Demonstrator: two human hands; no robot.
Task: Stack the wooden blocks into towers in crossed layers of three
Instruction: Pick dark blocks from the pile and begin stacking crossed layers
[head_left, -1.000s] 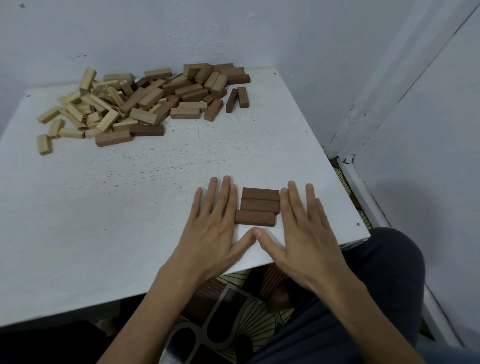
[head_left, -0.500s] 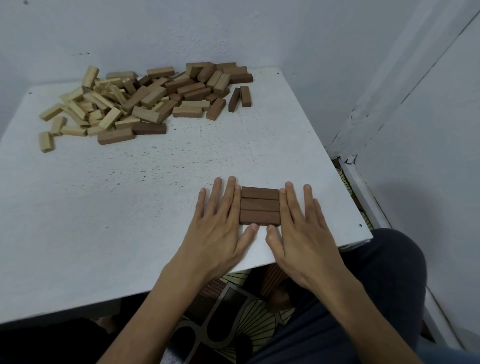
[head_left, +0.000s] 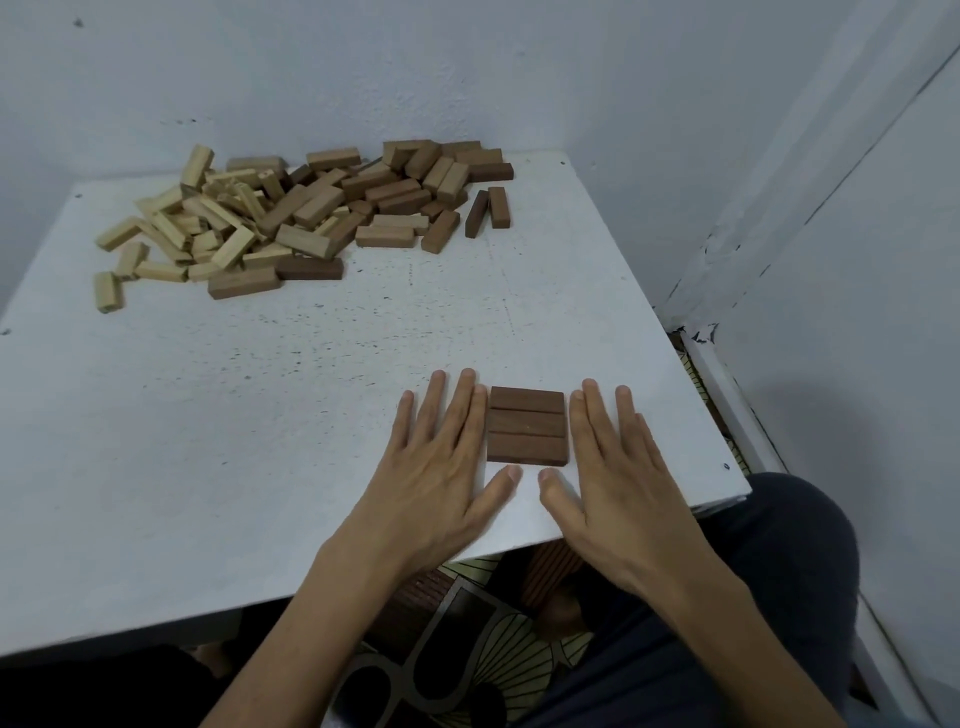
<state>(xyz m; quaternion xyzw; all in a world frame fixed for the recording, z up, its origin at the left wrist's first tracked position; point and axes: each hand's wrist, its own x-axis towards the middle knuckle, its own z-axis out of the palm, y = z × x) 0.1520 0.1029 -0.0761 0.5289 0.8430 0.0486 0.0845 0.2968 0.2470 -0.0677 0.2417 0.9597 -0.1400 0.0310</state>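
Three dark brown blocks (head_left: 527, 425) lie flat side by side as one square layer near the front right of the white table (head_left: 260, 415). My left hand (head_left: 441, 467) lies flat on the table, its index finger along the layer's left ends. My right hand (head_left: 613, 467) lies flat against the layer's right ends. Both thumbs point inward just below the nearest block, a small gap away from it. A loose pile of light and dark wooden blocks (head_left: 306, 213) is spread over the table's far side.
The table stands in a corner between a back wall and a right wall (head_left: 857, 260). Its right edge (head_left: 691, 374) runs close to the layer. My legs in dark trousers (head_left: 727, 623) and a patterned floor mat (head_left: 457, 649) show below the front edge.
The three blocks, staggered a second ago, are now squared into an even layer. Both hands have closed in against its ends, and the thumbs have drawn apart and slightly back.
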